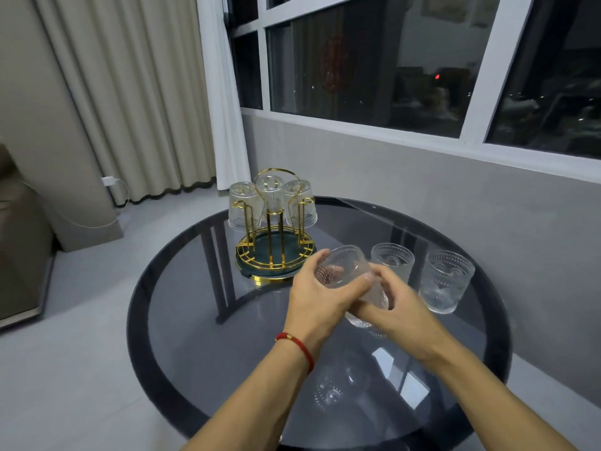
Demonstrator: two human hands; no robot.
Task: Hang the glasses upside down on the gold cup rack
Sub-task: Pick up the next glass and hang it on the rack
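Observation:
A gold cup rack point(274, 252) with a dark green base stands at the back left of the round glass table point(201, 288). Three clear embossed glasses point(272, 190) hang upside down on its far prongs; the near prongs are bare. Just in front of the rack, a clear glass point(344, 265) lies tilted on its side above the table, held by both hands. My left hand point(320, 297) wraps its upper part, and my right hand point(395, 304) grips its lower end. Two more glasses, one point(392, 260) and another point(445, 281), stand upright on the table at the right.
The table has a dark rim and a see-through top with dark legs beneath. A grey wall with a large window runs behind it. Curtains hang at the back left, with a white charger and cable on the floor. A sofa edge point(19, 242) shows at far left.

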